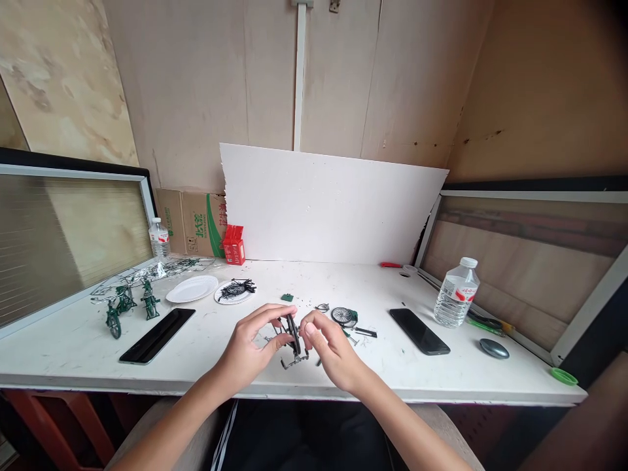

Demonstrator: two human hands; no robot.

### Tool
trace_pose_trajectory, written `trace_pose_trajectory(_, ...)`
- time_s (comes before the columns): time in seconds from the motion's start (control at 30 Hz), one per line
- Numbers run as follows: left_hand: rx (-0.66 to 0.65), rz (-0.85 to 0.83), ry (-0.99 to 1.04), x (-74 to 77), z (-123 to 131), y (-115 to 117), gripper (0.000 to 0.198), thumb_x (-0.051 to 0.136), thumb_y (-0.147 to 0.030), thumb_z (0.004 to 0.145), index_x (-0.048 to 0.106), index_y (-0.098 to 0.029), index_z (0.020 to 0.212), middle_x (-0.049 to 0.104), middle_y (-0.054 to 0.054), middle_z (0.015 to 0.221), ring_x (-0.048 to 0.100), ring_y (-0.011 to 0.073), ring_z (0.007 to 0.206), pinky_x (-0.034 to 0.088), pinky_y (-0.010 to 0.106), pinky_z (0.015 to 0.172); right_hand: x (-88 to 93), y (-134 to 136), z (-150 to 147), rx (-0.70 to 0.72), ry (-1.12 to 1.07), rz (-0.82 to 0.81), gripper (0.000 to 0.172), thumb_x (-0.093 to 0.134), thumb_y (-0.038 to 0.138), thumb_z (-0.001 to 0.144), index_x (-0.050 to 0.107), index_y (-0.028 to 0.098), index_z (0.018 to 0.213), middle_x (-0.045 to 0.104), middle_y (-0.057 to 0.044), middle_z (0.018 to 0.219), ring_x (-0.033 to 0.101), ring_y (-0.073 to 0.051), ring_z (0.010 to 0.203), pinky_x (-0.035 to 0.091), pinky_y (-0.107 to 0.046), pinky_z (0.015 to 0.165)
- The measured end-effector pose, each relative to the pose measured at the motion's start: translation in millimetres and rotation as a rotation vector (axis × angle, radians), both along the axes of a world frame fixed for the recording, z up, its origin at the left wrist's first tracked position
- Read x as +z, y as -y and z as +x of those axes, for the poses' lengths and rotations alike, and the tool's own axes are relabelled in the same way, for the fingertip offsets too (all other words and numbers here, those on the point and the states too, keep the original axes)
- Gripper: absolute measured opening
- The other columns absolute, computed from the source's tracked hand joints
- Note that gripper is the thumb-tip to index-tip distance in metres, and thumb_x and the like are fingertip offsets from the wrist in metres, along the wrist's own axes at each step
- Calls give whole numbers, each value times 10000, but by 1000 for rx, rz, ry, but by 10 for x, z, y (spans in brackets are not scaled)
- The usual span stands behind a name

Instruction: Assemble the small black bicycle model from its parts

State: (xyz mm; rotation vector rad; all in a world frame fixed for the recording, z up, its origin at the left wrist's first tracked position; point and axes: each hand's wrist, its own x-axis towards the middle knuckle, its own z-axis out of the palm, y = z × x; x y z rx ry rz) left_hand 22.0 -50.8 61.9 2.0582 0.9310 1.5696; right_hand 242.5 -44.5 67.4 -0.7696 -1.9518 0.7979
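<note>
My left hand (248, 343) grips a small dark model bicycle (294, 340) between thumb and fingers, holding it over the front middle of the white table (245, 383). Its wheel stands edge-on to me, and the handlebar end points down toward the front. My right hand (336, 350) is closed in a pinch at the right side of the wheel; whatever lies between its fingertips is hidden. Just beyond the right hand lie a loose spoked wheel (342, 316) with green parts, a short black strip (366, 332) and a small green piece (287, 297).
Green model bicycles (114, 320) stand at left near a tablet (157, 335). Behind are a white plate (192, 288) and a smaller plate of black parts (236, 291). A phone (419, 331), water bottle (457, 293), mouse (494, 348) and green lid (564, 376) lie right.
</note>
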Motion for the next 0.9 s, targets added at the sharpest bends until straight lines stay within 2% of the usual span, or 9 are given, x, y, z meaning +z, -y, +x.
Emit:
trace_pose_trajectory(0.1,-1,-35,5,7,-6,-19,356,820,-306,918,799,-297,1273,766,98,1280,727,282,1161,612,396,1019,44,-2,55,6,6,8,336,474,537,1117,608,240,1036,636,-51,1022,601,-207,955,514,-351,890)
trace_pose_trajectory(0.2,-17,-58,-13,10,11,-24,324,816,-291,916,810,-293,1241,776,93,1250,731,278,1164,609,385,1031,50,-14,80,1,32,57,273,500,491,1118,611,247,1068,640,-59,1065,602,-216,999,508,-363,925)
trace_pose_trajectory(0.4,-45,-114,-3,-51,22,-52,319,763,-278,946,798,-290,1262,766,99,1271,729,281,1170,649,375,951,-47,-68,49,-13,131,201,261,397,417,1152,568,252,1044,615,-72,1010,565,-240,980,502,-394,905)
trace_pose_trajectory(0.5,-12,-65,-27,-95,18,-65,337,770,-245,936,801,-294,1268,775,99,1259,732,283,1166,625,407,1025,-82,-88,19,-48,167,286,312,323,401,1162,527,247,983,588,-67,950,539,-239,923,496,-392,860)
trace_pose_trajectory(0.63,21,62,-41,-153,41,-62,350,782,-223,933,798,-309,1272,789,86,1231,750,275,1133,630,398,1011,-96,-90,-35,-107,233,349,376,295,398,1165,456,246,861,523,-35,814,475,-228,822,446,-376,786)
trace_pose_trajectory(0.77,20,176,-47,-188,88,-41,377,768,-188,945,783,-314,1299,795,77,1227,763,264,1121,631,378,1005,-159,-83,-115,-159,141,198,465,299,461,1165,419,236,777,482,-15,738,451,-202,745,384,-343,705)
trace_pose_trajectory(0.9,21,203,-60,-177,110,-25,428,770,-188,947,753,-325,1353,792,72,1256,765,262,1139,624,377,1026,-195,-81,-128,-126,5,-13,556,284,549,1156,440,226,731,477,3,690,449,-172,661,374,-326,659)
